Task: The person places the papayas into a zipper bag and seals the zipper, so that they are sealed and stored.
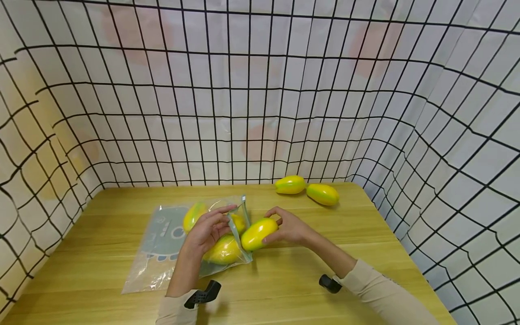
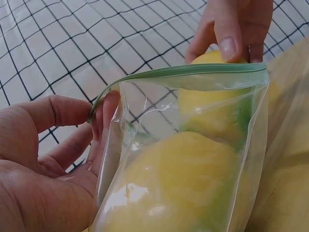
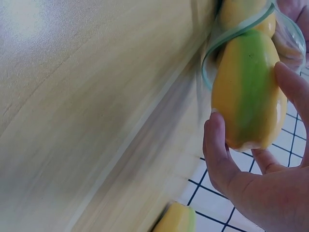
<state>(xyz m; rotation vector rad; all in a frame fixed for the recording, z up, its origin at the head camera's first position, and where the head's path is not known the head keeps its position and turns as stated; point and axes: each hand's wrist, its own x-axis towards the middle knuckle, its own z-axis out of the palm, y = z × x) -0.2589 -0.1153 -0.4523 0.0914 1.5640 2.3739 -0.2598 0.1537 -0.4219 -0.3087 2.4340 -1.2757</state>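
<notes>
Right hand (image 1: 290, 227) has a glossy yellow fruit (image 1: 259, 234) with a green streak, tilted, its far end right at the mouth of a clear plastic bag (image 2: 193, 72). Left hand (image 1: 207, 232) holds the bag's greenish lip; more yellow fruits (image 1: 225, 250) sit inside.

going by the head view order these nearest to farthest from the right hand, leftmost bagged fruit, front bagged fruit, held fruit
1. Held fruit: in the right hand.
2. Front bagged fruit: to the left, inside the bag.
3. Leftmost bagged fruit: farther left, past the left hand.
</notes>
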